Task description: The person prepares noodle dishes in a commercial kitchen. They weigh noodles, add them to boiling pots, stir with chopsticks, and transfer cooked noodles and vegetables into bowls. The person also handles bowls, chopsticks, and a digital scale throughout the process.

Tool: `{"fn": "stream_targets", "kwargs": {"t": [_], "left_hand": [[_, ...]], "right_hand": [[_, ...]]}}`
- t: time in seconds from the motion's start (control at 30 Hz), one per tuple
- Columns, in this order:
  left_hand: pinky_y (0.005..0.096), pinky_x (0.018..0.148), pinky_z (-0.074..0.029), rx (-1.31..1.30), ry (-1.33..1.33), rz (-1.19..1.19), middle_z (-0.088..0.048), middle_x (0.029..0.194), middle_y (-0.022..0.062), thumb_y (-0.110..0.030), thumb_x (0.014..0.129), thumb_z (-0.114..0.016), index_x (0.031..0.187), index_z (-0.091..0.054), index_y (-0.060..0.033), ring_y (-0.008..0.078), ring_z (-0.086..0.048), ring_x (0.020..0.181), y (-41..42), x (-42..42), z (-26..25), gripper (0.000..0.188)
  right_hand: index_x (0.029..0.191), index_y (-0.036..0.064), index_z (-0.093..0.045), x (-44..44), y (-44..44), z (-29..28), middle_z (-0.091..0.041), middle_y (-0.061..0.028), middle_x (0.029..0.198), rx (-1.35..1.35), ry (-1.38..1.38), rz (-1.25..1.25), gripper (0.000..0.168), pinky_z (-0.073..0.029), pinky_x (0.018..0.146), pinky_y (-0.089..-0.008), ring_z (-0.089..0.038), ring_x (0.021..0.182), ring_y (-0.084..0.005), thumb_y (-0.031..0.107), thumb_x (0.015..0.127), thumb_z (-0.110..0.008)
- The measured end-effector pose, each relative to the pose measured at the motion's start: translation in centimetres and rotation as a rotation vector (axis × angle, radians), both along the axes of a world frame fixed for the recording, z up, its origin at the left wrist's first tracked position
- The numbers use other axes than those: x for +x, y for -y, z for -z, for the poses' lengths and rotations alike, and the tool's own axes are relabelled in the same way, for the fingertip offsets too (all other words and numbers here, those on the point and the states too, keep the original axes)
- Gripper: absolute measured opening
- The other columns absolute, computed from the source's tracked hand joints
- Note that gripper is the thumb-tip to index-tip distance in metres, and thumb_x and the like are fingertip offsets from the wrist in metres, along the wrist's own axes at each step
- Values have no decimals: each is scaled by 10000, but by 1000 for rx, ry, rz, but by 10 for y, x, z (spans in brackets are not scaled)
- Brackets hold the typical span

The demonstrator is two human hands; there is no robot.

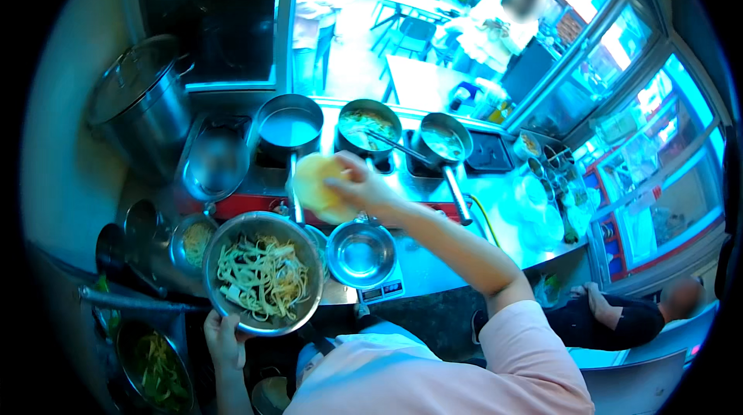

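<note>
My left hand (223,334) grips the near rim of a wide metal bowl (315,287) from the lower left. Inside lie pale sliced vegetables (264,276) that look like cabbage and bean sprouts. In my right hand (361,186), raised beyond the bowl near the stove front, is a round pale yellow object (318,186); it is blurred, so its kind is unclear. Under the right forearm a small metal bowl (361,249) sits on a digital kitchen scale (381,292).
Three saucepans line the stove: a left one (290,100) with liquid, a middle one (369,104) and a right one (444,119), both with food. A tall stockpot (142,107) stands left. Beyond the opening are two people; a person (592,316) sits at right.
</note>
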State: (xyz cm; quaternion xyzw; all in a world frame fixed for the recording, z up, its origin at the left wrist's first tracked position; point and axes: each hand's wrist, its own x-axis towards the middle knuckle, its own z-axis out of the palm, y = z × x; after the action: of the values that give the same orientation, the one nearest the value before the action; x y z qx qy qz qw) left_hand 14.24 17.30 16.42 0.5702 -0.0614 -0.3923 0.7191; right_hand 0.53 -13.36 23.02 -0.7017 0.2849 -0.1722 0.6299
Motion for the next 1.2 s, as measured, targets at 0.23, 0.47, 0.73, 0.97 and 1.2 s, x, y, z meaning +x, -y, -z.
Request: {"fn": "stream_targets", "kwargs": {"t": [0.23,0.47,0.73,0.97,1.2], "left_hand": [[263,533,-524,43,-12,-50,-578,836,88,-58,731,-498,940,-521,35,146,-588,656,11,-27,9,230],[300,578,-538,34,-165,-287,-578,780,92,-35,753,-501,855,-531,6,171,-599,660,-10,-56,12,114],[275,549,-528,-163,-276,-373,-559,734,46,-35,760,-503,822,-535,-20,139,-580,633,-19,-62,30,72],[310,567,-521,-227,-413,-561,-533,737,59,-13,724,-502,830,-531,-7,171,-564,648,-117,-38,37,110],[351,623,-498,-113,-340,-899,-566,825,128,43,680,-499,842,-535,37,216,-571,692,-240,-18,12,166]], "right_hand": [[975,10,-508,-182,249,59,-583,-131,875,-600,-307,518,336,-473,619,-332,-578,732,-223,278,777,-554],[1017,2,-503,-204,375,132,-561,-92,948,-813,-514,185,290,-431,759,-299,-536,866,-173,92,748,-564],[1043,29,-513,-19,155,-49,-556,-68,953,-769,-37,-141,268,-426,750,-264,-527,871,-138,57,777,-530],[868,20,-548,153,-156,-83,-566,-135,902,-683,215,-1035,195,-453,726,-318,-549,857,-281,-2,681,-598],[849,-18,-531,303,-312,-121,-569,-131,772,-659,327,-1131,101,-451,626,-274,-578,707,-177,39,766,-529]]}}
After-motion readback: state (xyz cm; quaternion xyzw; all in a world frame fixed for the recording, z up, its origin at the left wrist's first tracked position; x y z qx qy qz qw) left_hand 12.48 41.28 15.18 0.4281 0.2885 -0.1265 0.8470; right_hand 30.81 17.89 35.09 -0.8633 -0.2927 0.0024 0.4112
